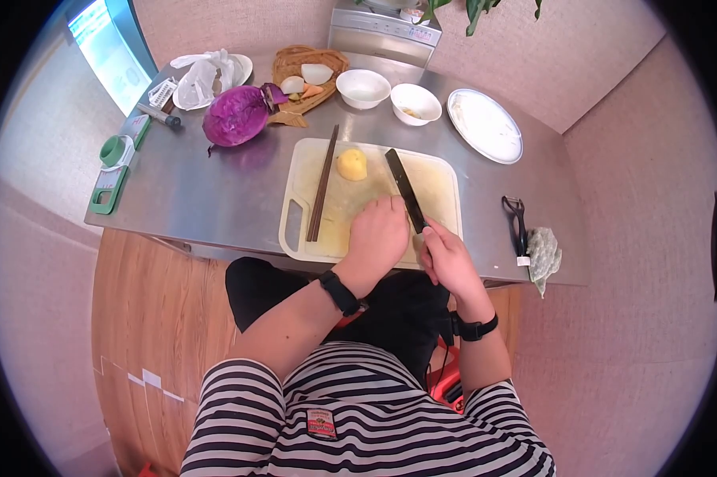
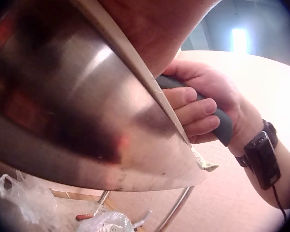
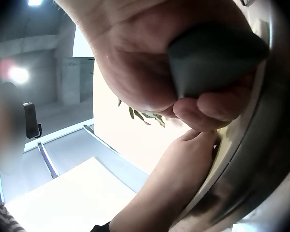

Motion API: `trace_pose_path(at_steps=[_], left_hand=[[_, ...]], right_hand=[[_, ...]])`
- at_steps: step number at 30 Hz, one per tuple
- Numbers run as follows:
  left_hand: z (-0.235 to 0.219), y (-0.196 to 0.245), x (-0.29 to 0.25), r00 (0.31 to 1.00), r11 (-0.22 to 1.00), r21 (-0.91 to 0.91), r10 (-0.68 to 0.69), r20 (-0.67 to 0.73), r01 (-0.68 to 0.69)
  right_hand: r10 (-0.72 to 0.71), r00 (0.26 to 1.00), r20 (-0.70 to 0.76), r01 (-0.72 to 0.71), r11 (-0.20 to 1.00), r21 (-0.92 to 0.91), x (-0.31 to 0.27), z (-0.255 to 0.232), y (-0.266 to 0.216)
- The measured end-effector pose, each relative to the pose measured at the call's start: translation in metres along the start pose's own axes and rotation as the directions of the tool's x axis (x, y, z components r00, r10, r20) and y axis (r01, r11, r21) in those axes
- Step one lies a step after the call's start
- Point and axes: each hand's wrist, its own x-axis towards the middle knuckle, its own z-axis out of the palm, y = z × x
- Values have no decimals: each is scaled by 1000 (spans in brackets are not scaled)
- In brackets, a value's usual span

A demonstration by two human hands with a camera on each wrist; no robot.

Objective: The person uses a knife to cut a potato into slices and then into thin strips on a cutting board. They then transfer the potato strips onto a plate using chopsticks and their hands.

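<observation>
My right hand (image 1: pixel 452 258) grips the handle of a black-bladed knife (image 1: pixel 404 188), its blade slanting up and left over the right part of a cream cutting board (image 1: pixel 446 171). In the right wrist view, fingers curl round the dark handle (image 3: pixel 215 60). Beside the blade, my left hand (image 1: pixel 380 233) is low on the board with its fingers bent down; whatever lies under them is hidden. A yellow, rounded piece of food (image 1: pixel 352 164) sits on the board above the left hand. Dark chopsticks (image 1: pixel 323 187) lie along the board's left side.
Behind the board are a purple cabbage (image 1: pixel 236 116), a wicker basket (image 1: pixel 287 60) with vegetable pieces, two white bowls (image 1: pixel 363 88) and an oval plate (image 1: pixel 485 126). A peeler (image 1: pixel 516 226) lies right, near a crumpled green-white item (image 1: pixel 544 256). A green-edged slicer (image 1: pixel 120 167) lies far left.
</observation>
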Motion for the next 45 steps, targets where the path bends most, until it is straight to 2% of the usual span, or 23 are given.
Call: trace_pose_path(at_steps=[4, 6, 16, 21, 23, 25, 26, 28, 29, 30, 31, 33, 38, 41, 45], left_hand=[[-1, 0, 0, 1000, 1000, 0, 3, 1, -3], [-2, 1, 0, 1000, 1000, -6, -1, 7, 1], [-2, 1, 0, 1000, 1000, -2, 14, 1, -14], [-6, 3, 0, 1000, 1000, -1, 8, 7, -8], [-6, 4, 0, 999, 1000, 7, 26, 30, -26], [-6, 4, 1, 999, 1000, 7, -14, 45, 13], [-6, 4, 1, 997, 1000, 17, 21, 79, -23], [-6, 5, 3, 999, 999, 33, 11, 35, -12], [-6, 5, 3, 997, 998, 44, 50, 66, -53], [-6, 6, 3, 997, 999, 43, 25, 70, -28], [-6, 6, 4, 997, 999, 43, -1, 72, -2], [-5, 5, 4, 996, 997, 61, 33, 80, -38], [-5, 6, 5, 995, 994, 82, 63, 83, -69], [-7, 9, 5, 993, 993, 107, 26, 116, -38], [-7, 10, 5, 993, 993, 111, 25, 114, -38]], right_hand=[[-2, 1000, 3, 2, 1000, 7, 1, -1, 5], [-5, 999, -38, 9, 992, 122, 2, -1, 9], [40, 999, -28, -37, 993, 112, 4, -2, 10], [20, 999, -48, -22, 999, -35, 4, 0, 6], [17, 999, -32, -16, 1000, 21, 5, -2, 7], [-1, 1000, -18, 3, 995, 104, 6, -5, 12], [7, 999, -42, -1, 989, 148, 5, -5, 14], [-3, 998, -61, 10, 994, 109, 2, -4, 12], [8, 998, -67, -3, 997, 75, 0, -4, 7], [11, 996, -93, 0, 993, 118, 0, -5, 8], [3, 995, -96, 5, 997, 81, 0, -6, 10], [-7, 994, -106, 10, 999, 31, 0, -6, 11], [-2, 989, -151, 11, 999, 54, -1, -6, 14], [0, 994, -114, 9, 997, 82, 0, -6, 17], [-22, 992, -126, 27, 999, 34, 1, -4, 17]])
